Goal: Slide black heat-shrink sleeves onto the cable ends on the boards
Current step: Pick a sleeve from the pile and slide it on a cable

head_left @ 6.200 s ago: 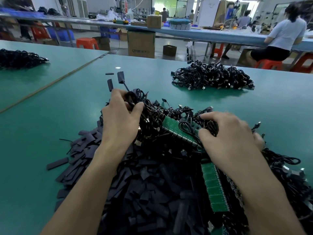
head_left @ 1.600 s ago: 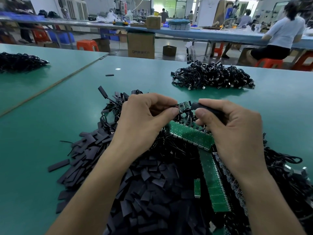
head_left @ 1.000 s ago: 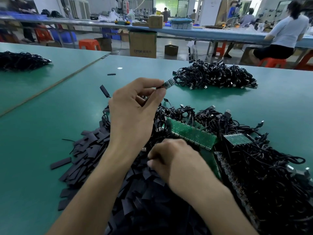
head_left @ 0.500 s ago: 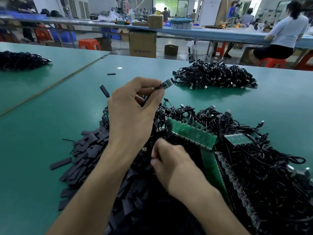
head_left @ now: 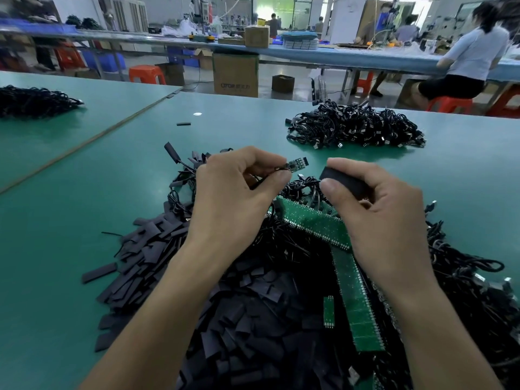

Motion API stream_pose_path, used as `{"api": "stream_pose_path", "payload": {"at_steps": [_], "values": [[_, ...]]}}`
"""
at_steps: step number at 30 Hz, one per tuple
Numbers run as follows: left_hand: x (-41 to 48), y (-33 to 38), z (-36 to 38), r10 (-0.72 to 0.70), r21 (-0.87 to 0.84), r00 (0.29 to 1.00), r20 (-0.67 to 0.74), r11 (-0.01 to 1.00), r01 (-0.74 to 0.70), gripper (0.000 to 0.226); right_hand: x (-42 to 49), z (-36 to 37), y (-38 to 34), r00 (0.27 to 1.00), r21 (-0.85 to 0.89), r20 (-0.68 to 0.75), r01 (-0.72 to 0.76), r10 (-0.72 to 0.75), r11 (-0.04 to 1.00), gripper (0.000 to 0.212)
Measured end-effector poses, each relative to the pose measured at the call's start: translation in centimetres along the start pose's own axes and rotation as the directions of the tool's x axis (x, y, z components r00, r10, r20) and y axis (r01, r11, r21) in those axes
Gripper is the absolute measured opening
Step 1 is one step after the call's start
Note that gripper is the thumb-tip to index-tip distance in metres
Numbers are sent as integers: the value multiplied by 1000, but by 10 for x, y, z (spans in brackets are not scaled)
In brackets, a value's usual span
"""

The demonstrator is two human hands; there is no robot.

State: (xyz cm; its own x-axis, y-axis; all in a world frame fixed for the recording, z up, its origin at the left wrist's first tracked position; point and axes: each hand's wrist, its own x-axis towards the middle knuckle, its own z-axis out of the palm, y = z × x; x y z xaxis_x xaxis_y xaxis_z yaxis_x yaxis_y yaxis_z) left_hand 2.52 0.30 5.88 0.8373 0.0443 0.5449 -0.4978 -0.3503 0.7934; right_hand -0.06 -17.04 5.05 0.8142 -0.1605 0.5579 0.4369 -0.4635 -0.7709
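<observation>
right hand (head_left: 374, 218) has come up out of the sleeve pile (head_left: 253, 319), where it was digging half a sec ago, and now sits at 3 o'clock of the left hand (head_left: 233, 198) w/ one black sleeve (head_left: 342, 180) pinched btwn thumb and curled fingers. the sleeve's free end points toward 9 o'clock. left hand has barely shifted: thumb and forefinger closed tight on the cable end (head_left: 297, 164), its small board tip sticking out toward 3 o'clock, bare, no sleeve on it yet. sleeve and tip are near but apart, tip a bit higher, abt 10 o'clock of the sleeve's free end. so pick-up looks done, and the step in hand is prob. lining up and threading. next move needs the mouth squeezed open enough and levelled w/ the tip, since a flat sleeve could snag on the board's corners. long green boards (head_left: 315, 220) lie under both hands on the cable tangle, running on toward 5 o'clock. second cable heap (head_left: 354, 128) sits at 1 o'clock on the green table (head_left: 84, 192), well apart, w/ a stray sleeve (head_left: 183, 124) at 11 o'clock.
</observation>
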Motion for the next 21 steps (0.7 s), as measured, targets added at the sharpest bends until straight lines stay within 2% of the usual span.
{"api": "stream_pose_path", "payload": {"at_steps": [9, 17, 21], "values": [[-1, 5, -1, -37, -84, 996, 85, 995, 45, 14, 1, -1, -1, 998, -7, 3, 62, -62, 998, 30], [-2, 7, -2, -50, -103, 992, 114, 993, 62, 13, 0, -1, -1, 995, 27, -36, 95, -93, 995, 19], [-3, 9, -1, -52, -123, 989, 138, 990, 70, 12, -1, -3, 1, 993, -9, -52, 108, -109, 994, 23]]}}
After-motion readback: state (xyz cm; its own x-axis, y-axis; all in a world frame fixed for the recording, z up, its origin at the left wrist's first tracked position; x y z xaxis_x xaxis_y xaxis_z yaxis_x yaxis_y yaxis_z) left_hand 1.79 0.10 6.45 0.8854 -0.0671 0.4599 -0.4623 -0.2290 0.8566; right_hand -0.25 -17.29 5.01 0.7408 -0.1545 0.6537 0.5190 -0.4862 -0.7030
